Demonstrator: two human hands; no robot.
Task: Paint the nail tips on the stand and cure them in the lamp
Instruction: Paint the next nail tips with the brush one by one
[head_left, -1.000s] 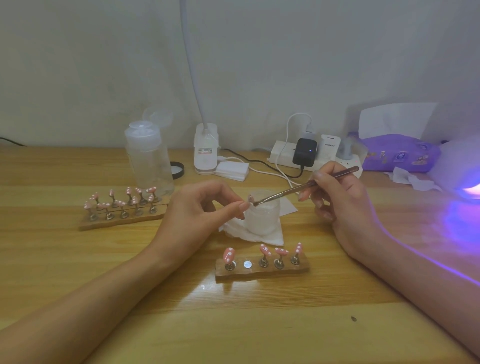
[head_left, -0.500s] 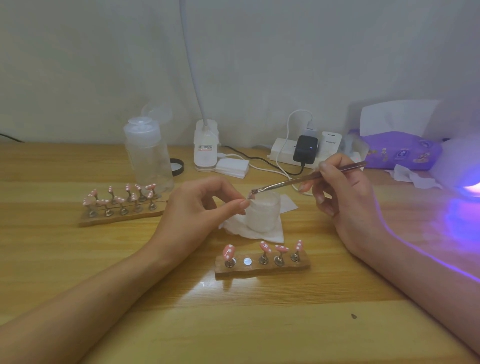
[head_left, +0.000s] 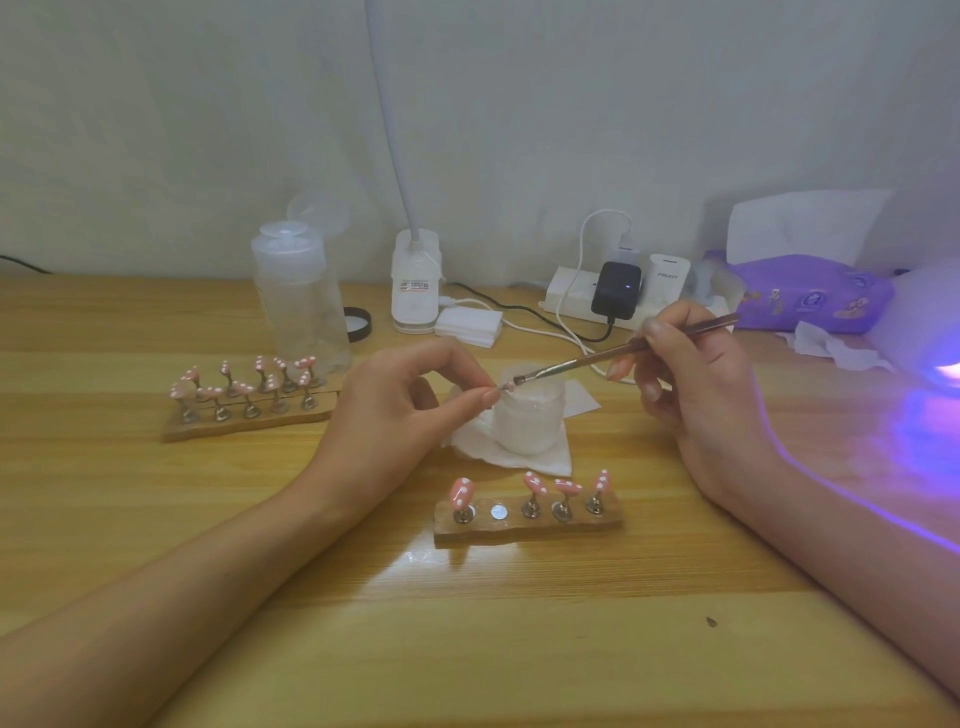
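The nail tip (head_left: 506, 387) is off its stand and up in the air, pinched between the thumb and forefinger of the left hand (head_left: 400, 410), just above the rim of a small white jar (head_left: 530, 421). A bit of pink pokes out of the pinch toward the right, away from the palm.

The right hand (head_left: 696, 384) grips a thin brush (head_left: 623, 354) like a pen, fingers curled round the handle well back from the bristles. The brush slants from upper right down to lower left, so its bristle end comes straight at the nail tip from the right. The two are so small from here that I can't say whether they touch or sit just apart.

That line-up is what the painting turns on, I'd judge: the piece is offered rightward, the brush arrives leftward, and any stroke has to run along that same slant without nudging the tip out of the pinch.

The stand (head_left: 527, 522) lies on the table nearer the person, between the two forearms, with four pink tips on pegs and one bare metal disc (head_left: 498, 512) — presumably the held tip's place. The left hand is the nearer one to it. The lamp (head_left: 935, 332) glows violet at the far right, on the right hand's side.
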